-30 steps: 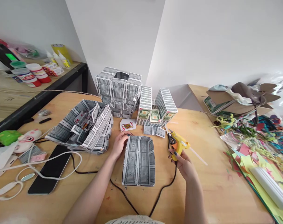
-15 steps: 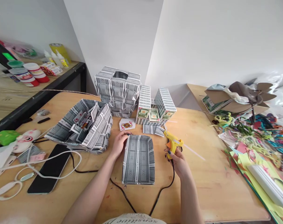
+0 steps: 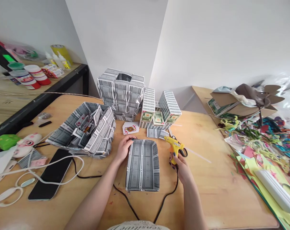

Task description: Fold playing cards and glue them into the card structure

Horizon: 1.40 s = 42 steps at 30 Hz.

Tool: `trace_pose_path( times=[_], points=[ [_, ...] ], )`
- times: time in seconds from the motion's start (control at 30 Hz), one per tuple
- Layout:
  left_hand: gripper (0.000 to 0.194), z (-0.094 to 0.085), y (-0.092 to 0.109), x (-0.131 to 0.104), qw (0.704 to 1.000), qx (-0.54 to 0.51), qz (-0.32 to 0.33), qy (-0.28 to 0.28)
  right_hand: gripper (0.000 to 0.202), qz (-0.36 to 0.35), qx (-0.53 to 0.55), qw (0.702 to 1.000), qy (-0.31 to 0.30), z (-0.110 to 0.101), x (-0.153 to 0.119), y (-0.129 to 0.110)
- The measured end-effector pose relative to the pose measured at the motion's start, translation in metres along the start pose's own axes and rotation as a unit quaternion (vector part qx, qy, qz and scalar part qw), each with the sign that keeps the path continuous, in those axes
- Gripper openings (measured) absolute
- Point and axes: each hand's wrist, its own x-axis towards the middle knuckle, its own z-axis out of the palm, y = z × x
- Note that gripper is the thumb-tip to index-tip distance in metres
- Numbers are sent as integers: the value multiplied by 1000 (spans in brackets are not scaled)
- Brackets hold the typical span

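My left hand (image 3: 125, 147) is closed on the far left corner of a shallow open box (image 3: 143, 169) made of grey-backed playing cards. The box lies on the table in front of me. In my right hand (image 3: 179, 164) is a yellow glue gun (image 3: 175, 145), its nozzle pointing up and left, to the right of the box and apart from it. From its grip a black cord (image 3: 167, 193) runs down toward me. Scissors (image 3: 183, 152) with dark handles lie partly hidden behind the glue gun. Beyond the box lie face-up cards (image 3: 130, 128) and joined card strips (image 3: 156, 133).
A large card basket (image 3: 101, 145) filled with loose cards sits at left, near a phone (image 3: 50, 175) and white cable. Behind stand a tall card structure (image 3: 121, 92) and stacked card packs (image 3: 170, 107). Coloured craft scraps (image 3: 259, 153) cover the right side; a glue stick (image 3: 198, 155) lies nearby.
The glue gun has swung so its nozzle points further left, uncovering the scissors' handles. My left hand stays at the box's corner.
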Motion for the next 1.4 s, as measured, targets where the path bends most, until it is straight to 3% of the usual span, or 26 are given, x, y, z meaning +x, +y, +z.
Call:
trace_pose_path(
  times=[0.17, 0.37, 0.5, 0.7, 0.9, 1.0, 1.13, 1.23, 1.4],
  points=[
    [22, 1, 2, -2, 1000, 19, 5, -9, 30, -4, -31, 999, -8, 4, -1, 1],
    [31, 0, 6, -4, 991, 99, 13, -85, 35, 31, -57, 998, 6, 7, -5, 0],
    [29, -2, 5, -5, 989, 138, 1, -60, 41, 31, -90, 995, 31, 1, -6, 3],
    [25, -5, 9, -6, 989, 143, -17, -21, 33, 27, -85, 995, 33, -6, -12, 1],
    [22, 6, 13, 0, 995, 73, -54, 48, 30, 44, 75, 996, -25, 21, -17, 4],
    [17, 18, 14, 4, 997, 18, -55, 56, 27, 41, 95, 995, -2, 38, -16, 6],
    [9, 32, 14, 10, 987, -129, -53, 82, 25, 17, 138, 990, 19, 52, -12, -1],
    [6, 36, 10, 13, 964, -236, -76, 94, 28, 26, 157, 987, -9, 56, -13, -13],
    [16, 42, 0, 7, 967, -213, -98, 99, 27, 21, 164, 985, -54, 73, -22, -28]
  ],
)
